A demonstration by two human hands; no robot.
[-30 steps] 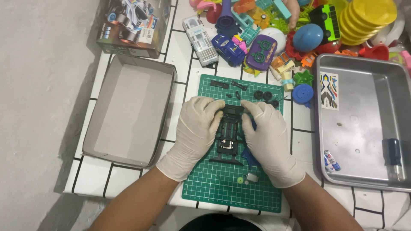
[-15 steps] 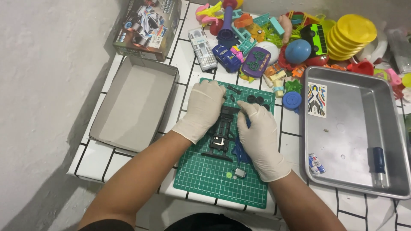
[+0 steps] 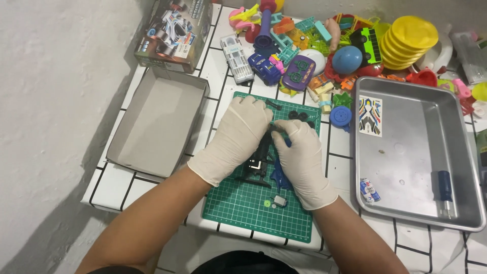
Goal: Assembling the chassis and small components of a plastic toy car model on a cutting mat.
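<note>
Black toy car chassis point(image 3: 257, 163) sits on the green cutting mat point(image 3: 243, 208), mid-mat, lengthwise toward the person.

Head view: left hand point(image 3: 236, 137), white glove, lies over the chassis's left side, fingers curled onto its front end. Right hand point(image 3: 300, 157), also gloved, presses in from the right, fingertips meeting the left hand's at the front of the chassis. Both hands closed on the chassis; what the fingertips pinch there is hidden.

Versus the earlier frames: hands and chassis sit in the same place on the mat, same two-hand hold. The camera has shifted, so the mat now reads slightly skewed and more of the toy pile point(image 3: 324, 45) shows at the top.

Edges and room:
- Small black parts point(image 3: 299, 116) lie at the mat's far edge, just beyond the fingers.
- Blue part point(image 3: 280, 178) under the right wrist; small grey piece point(image 3: 279, 201) and green dot point(image 3: 267, 203) on the near half of the mat.
- Open grey box point(image 3: 157, 124) just left of the mat, close to the left forearm.
- Metal tray point(image 3: 421, 152) to the right, a narrow strip of tile between; sticker sheet point(image 3: 370, 116) and blue-handled tool point(image 3: 444, 189) lie in it.
- Near edge of the mat lies close to the table edge.
</note>
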